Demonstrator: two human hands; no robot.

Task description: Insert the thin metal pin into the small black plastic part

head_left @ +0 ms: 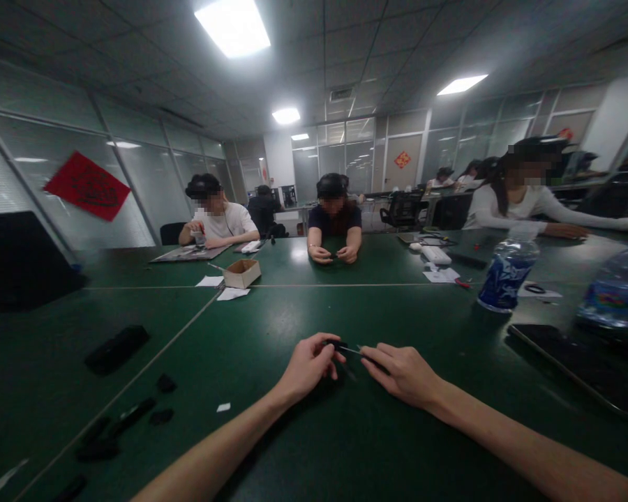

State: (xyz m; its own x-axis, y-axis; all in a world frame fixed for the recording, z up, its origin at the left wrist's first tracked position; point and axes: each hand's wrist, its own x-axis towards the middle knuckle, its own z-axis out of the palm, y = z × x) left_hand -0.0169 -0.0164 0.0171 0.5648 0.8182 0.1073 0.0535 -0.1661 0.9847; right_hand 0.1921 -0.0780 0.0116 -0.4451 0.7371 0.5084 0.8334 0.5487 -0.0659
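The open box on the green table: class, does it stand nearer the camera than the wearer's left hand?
No: the open box stands farther across the green table, beyond the left hand.

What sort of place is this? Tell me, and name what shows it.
Probably a shared office or workroom: several seated people around a broad, dark green flat-topped table, a black wheeled office chair behind, and grey metal-framed glass partitions along the left.

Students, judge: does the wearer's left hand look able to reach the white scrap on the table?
Probably yes: the white scrap lies uncovered beside the left forearm, though the left hand holds a dark piece.
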